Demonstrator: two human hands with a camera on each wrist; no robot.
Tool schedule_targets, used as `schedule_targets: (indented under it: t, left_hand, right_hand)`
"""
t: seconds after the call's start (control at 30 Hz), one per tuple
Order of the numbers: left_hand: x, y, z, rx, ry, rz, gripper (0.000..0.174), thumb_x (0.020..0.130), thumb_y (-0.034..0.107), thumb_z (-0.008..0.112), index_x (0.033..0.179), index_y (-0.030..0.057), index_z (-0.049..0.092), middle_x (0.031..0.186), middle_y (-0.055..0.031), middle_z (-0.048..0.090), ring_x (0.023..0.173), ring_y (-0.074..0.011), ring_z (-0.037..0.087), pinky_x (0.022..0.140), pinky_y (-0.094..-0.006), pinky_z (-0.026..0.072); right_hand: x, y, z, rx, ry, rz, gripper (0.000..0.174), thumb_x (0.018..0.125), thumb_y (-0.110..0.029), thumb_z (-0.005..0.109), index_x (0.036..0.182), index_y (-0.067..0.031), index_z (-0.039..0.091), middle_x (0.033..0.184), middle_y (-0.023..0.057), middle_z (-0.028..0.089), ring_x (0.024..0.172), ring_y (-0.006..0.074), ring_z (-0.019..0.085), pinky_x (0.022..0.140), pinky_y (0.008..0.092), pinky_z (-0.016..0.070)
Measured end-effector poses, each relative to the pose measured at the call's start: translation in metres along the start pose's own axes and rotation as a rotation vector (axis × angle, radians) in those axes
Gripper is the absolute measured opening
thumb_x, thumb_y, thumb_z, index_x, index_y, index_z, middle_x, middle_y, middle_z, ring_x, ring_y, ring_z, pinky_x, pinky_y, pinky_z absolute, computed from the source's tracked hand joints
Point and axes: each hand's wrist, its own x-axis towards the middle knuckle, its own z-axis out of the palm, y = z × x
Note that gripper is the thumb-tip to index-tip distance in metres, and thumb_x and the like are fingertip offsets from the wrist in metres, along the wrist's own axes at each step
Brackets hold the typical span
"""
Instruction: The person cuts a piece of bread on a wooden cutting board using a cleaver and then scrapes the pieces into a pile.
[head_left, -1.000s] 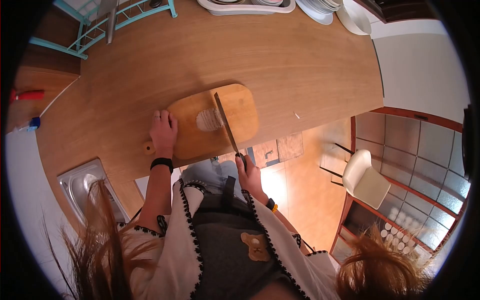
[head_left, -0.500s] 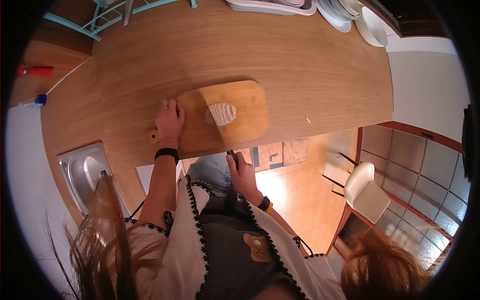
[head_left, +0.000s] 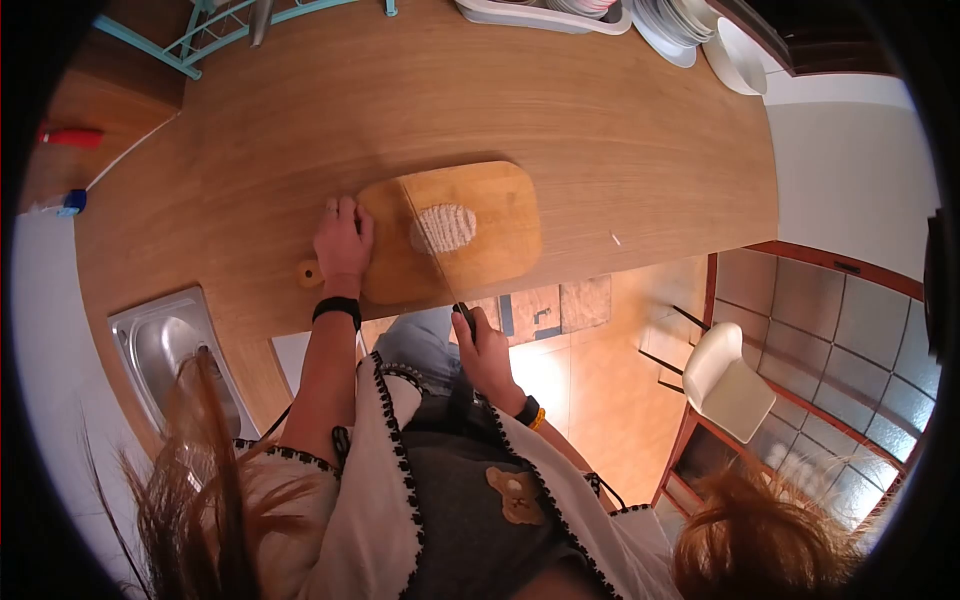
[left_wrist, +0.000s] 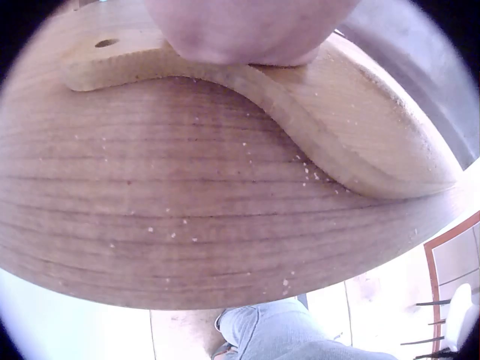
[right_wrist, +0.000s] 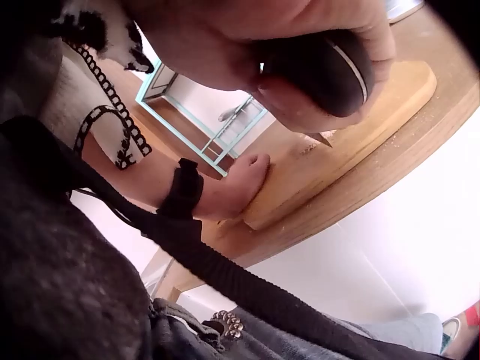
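Note:
A wooden cutting board lies near the counter's front edge, its handle with a hole to the left. My left hand grips the board across the neck by the handle; in the left wrist view its heel rests on the wood. On the board is a flat, pale mound of minced food scored with parallel lines; its exact kind is unclear. My right hand holds a kitchen knife by its black handle, beyond the front edge. The blade slants over the mound's left part, tip pointing away from me.
Small crumbs dot the wooden counter. A steel sink is at the left. A teal rack stands back left; a dish tray, stacked plates and a white bowl sit at the back right.
The knife has moved from the mound's right side to its left part, and more scored lines show. My left hand stays on the board. The head view has shifted slightly.

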Motion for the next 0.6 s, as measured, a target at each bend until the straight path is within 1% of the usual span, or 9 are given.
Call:
schedule_targets:
  t: [0.03,0.1,0.17,0.27,0.4,0.47,0.5,0.6]
  left_hand:
    - [0.000,-0.003,0.000,-0.003,0.001,0.003,0.015,0.088,0.019,0.054,0.079,0.0089,0.047,0.079,-0.0120,0.053,0.068,-0.0332,0.057,0.055,-0.0443,0.0483]
    - [-0.002,-0.004,-0.002,0.005,-0.062,-0.070,0.015,0.089,0.019,0.053,0.079,0.0091,0.047,0.079,-0.0113,0.053,0.068,-0.0327,0.058,0.054,-0.0438,0.0484]
    - [-0.002,-0.002,-0.004,-0.011,-0.055,-0.068,0.015,0.089,0.019,0.053,0.079,0.0092,0.047,0.079,-0.0112,0.054,0.069,-0.0325,0.058,0.055,-0.0435,0.0486]
    - [0.000,-0.005,-0.007,0.002,-0.032,-0.063,0.015,0.089,0.020,0.053,0.080,0.0091,0.047,0.078,-0.0112,0.054,0.069,-0.0327,0.058,0.055,-0.0431,0.0489]
    - [-0.002,-0.007,-0.007,-0.005,-0.013,-0.040,0.015,0.090,0.019,0.051,0.081,0.0085,0.047,0.079,-0.0121,0.055,0.070,-0.0336,0.058,0.057,-0.0435,0.0487]
    - [-0.003,-0.006,-0.006,0.011,-0.011,-0.050,0.015,0.090,0.019,0.051,0.081,0.0083,0.047,0.079,-0.0125,0.055,0.071,-0.0340,0.057,0.057,-0.0440,0.0483]
    - [-0.003,-0.005,-0.004,0.027,-0.005,-0.060,0.015,0.091,0.018,0.050,0.081,0.0081,0.047,0.080,-0.0130,0.055,0.071,-0.0343,0.057,0.058,-0.0445,0.0480]
    - [-0.002,-0.010,-0.002,-0.025,0.005,-0.020,0.015,0.091,0.019,0.050,0.082,0.0076,0.047,0.080,-0.0140,0.055,0.072,-0.0350,0.057,0.059,-0.0453,0.0476]
  right_hand:
    - [-0.002,-0.002,0.002,0.002,0.009,-0.012,0.034,0.097,-0.034,0.049,0.087,-0.0021,0.049,0.057,0.0187,0.053,0.055,0.0393,0.056,0.048,0.0448,0.0386]
    - [-0.007,-0.003,0.006,0.002,0.028,-0.016,0.034,0.097,-0.034,0.049,0.087,-0.0022,0.049,0.058,0.0188,0.053,0.055,0.0392,0.056,0.049,0.0447,0.0389]
    - [-0.007,0.004,0.009,-0.015,-0.004,-0.043,0.033,0.096,-0.036,0.049,0.092,-0.0036,0.050,0.060,0.0217,0.057,0.058,0.0421,0.058,0.051,0.0495,0.0422]
    - [-0.011,-0.004,0.010,-0.042,-0.010,-0.045,0.034,0.096,-0.037,0.049,0.092,-0.0037,0.050,0.060,0.0218,0.058,0.058,0.0421,0.059,0.051,0.0501,0.0422]
    - [-0.014,-0.005,0.014,-0.043,-0.018,-0.018,0.033,0.096,-0.037,0.050,0.091,-0.0038,0.049,0.060,0.0214,0.058,0.058,0.0421,0.059,0.050,0.0502,0.0422]
    - [-0.017,-0.005,0.015,-0.041,0.040,-0.063,0.031,0.097,-0.033,0.049,0.086,-0.0031,0.047,0.056,0.0188,0.054,0.055,0.0405,0.057,0.049,0.0468,0.0394]
    - [-0.018,-0.003,0.015,-0.040,0.047,-0.058,0.031,0.097,-0.033,0.049,0.086,-0.0031,0.047,0.056,0.0188,0.054,0.055,0.0405,0.057,0.049,0.0468,0.0394]
    - [-0.017,-0.002,0.016,-0.035,0.019,-0.028,0.031,0.097,-0.032,0.050,0.086,-0.0032,0.046,0.057,0.0192,0.054,0.056,0.0409,0.057,0.049,0.0470,0.0398]
